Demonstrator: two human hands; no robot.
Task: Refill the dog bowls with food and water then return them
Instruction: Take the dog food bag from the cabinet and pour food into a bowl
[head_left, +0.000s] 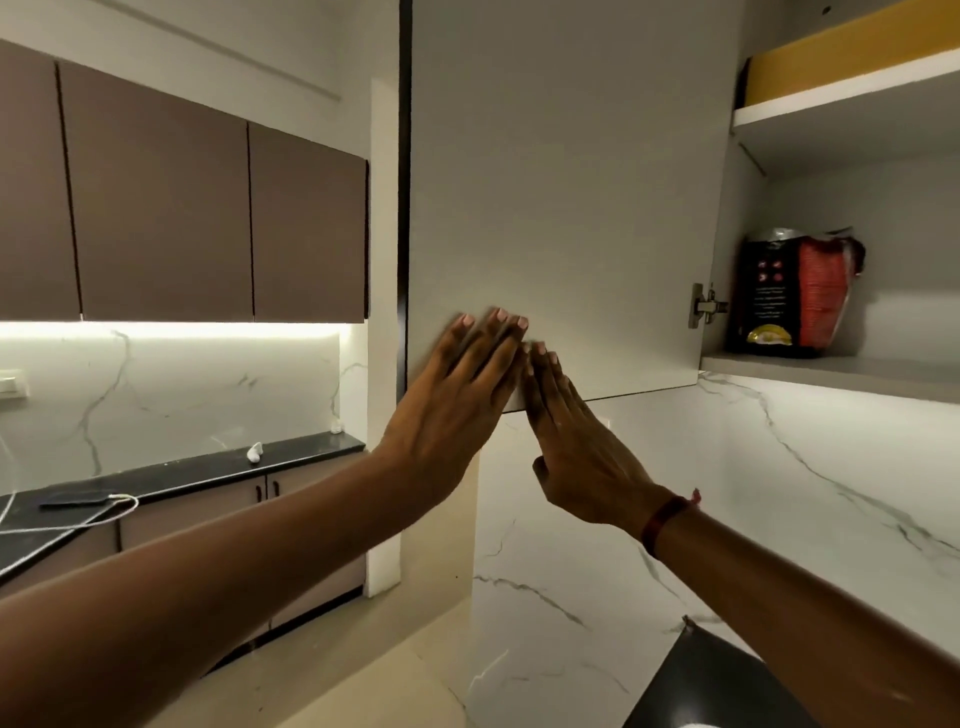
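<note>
A black and red food bag (797, 296) stands upright on the lower shelf (831, 371) of an open wall cabinet at the right. The cabinet's grey door (561, 182) is swung open toward me and fills the middle of the view. My left hand (452, 400) lies flat against the door's lower part, fingers straight and together. My right hand (571, 441) is pressed flat at the door's bottom edge, just right of the left hand. Neither hand holds anything. No dog bowls are in view.
A white upper shelf (841, 98) sits above the bag. A door hinge (706, 306) juts out left of the bag. Brown wall cabinets (166, 197) hang at left over a black counter (208, 467) with a white cable, a dark flat object and a small white item.
</note>
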